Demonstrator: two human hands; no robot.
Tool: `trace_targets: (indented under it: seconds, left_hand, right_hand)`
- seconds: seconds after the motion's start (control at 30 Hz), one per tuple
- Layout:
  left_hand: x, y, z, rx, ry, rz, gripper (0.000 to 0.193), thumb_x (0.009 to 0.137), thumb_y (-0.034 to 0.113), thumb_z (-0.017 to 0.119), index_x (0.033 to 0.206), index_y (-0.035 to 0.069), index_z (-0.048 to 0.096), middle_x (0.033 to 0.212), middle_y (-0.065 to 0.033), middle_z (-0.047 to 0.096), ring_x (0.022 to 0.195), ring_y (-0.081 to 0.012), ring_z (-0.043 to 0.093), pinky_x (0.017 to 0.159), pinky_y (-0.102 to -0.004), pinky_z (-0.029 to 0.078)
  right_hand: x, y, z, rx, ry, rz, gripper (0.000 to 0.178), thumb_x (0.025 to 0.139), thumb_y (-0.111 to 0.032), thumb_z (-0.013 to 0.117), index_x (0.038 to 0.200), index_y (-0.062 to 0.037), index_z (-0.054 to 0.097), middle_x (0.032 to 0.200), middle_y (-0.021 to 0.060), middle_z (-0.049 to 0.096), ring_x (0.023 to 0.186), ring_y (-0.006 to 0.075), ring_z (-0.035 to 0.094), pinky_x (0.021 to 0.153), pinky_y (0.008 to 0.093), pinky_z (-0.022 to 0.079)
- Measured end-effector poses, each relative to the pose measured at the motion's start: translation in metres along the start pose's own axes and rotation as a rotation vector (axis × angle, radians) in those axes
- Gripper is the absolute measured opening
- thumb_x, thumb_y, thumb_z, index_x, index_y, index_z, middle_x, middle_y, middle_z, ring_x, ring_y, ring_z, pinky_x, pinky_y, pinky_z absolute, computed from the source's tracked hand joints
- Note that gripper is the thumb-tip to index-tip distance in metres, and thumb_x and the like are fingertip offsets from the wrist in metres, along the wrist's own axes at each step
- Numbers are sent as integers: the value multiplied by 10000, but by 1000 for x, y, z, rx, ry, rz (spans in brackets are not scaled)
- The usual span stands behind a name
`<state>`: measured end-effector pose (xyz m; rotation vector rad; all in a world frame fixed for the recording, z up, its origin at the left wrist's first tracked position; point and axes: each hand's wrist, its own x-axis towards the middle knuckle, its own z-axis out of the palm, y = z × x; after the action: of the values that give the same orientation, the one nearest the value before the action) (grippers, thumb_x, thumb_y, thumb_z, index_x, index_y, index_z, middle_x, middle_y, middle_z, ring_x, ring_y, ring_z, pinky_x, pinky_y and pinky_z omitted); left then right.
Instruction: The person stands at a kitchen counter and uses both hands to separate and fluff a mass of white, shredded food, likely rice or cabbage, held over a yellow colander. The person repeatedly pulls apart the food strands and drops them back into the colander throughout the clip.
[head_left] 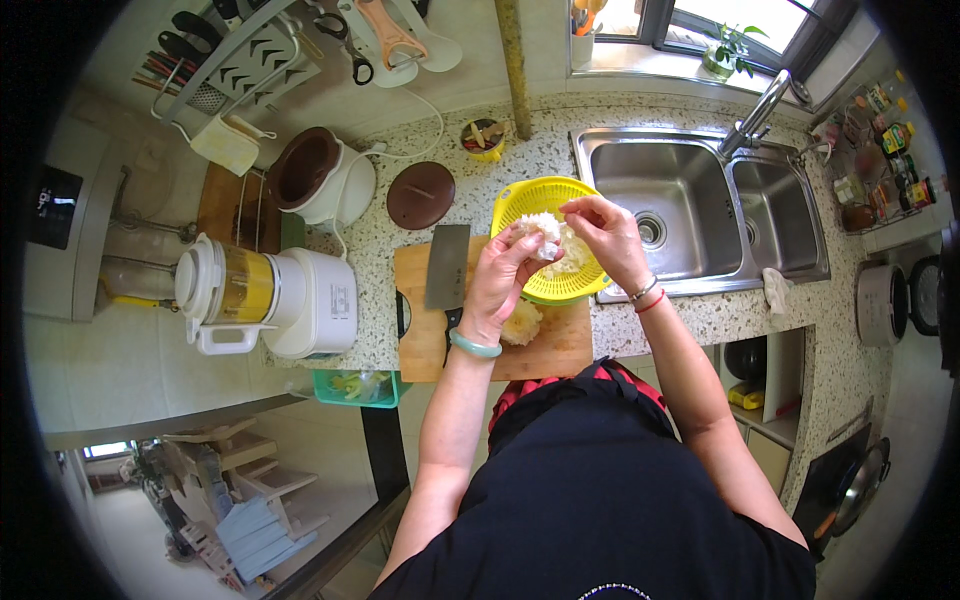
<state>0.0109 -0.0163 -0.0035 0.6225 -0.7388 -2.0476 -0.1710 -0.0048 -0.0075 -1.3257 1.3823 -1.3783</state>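
My left hand (pixel 495 280) is closed round a ruffled white clump that looks like snow fungus (pixel 540 226), held up over a yellow colander (pixel 513 205). Just right of the clump, my right hand (pixel 612 240) has its fingers drawn together in a pinch; whatever is between them is too small to make out. Loose white snow fungus pieces (pixel 572 255) lie in the colander. Beneath my left wrist, a yellowish clump of snow fungus (pixel 522 324) rests on the wooden cutting board (pixel 425 345). A cleaver (pixel 447 268) lies on the board, left of that hand.
A double steel sink (pixel 660 180) with a tap (pixel 755 115) is to the right. A brown lid (pixel 421 196), a white pot with a brown inside (pixel 340 185) and a white blender (pixel 315 300) stand left. Behind the board is a small yellow cup (pixel 484 148).
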Motion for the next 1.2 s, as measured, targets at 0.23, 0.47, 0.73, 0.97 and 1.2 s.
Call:
trace_targets:
  seconds: [0.23,0.47,0.73,0.97,1.2]
  left_hand:
    - [-1,0,7,75,24,58,274,938,72,580,1200,-6,556,1119,-91,646,1004,-174,646,911,-337,552]
    - [1,-3,7,354,102,141,243,928,72,613,1155,-6,578,1094,-70,652,968,-129,636,868,-282,538]
    - [0,0,13,491,167,165,209,902,75,657,1096,4,628,1003,-48,682,864,-88,637,776,-233,527]
    - [0,-5,12,451,195,161,215,895,77,667,1094,4,635,967,-44,690,820,-83,644,730,-221,532]
    - [-3,-5,14,504,217,210,198,881,104,695,1050,8,657,921,-26,691,801,-60,625,713,-210,514]
  right_hand:
    - [-2,-28,-4,58,-245,100,197,897,-164,669,970,18,650,870,31,662,737,68,602,683,229,501]
    - [-3,-40,-5,-218,-231,-58,180,841,-126,700,900,26,626,762,67,663,694,106,638,644,261,531]
    - [-5,-36,5,-397,-66,-241,151,763,-60,698,792,22,575,671,116,633,608,196,644,591,299,519]
    - [-9,-32,10,-367,6,-221,164,758,-83,698,761,8,563,675,154,625,610,287,632,590,357,518]
    - [-13,-36,5,-92,-77,-43,134,828,-83,678,873,25,612,728,74,650,675,111,603,638,273,508]
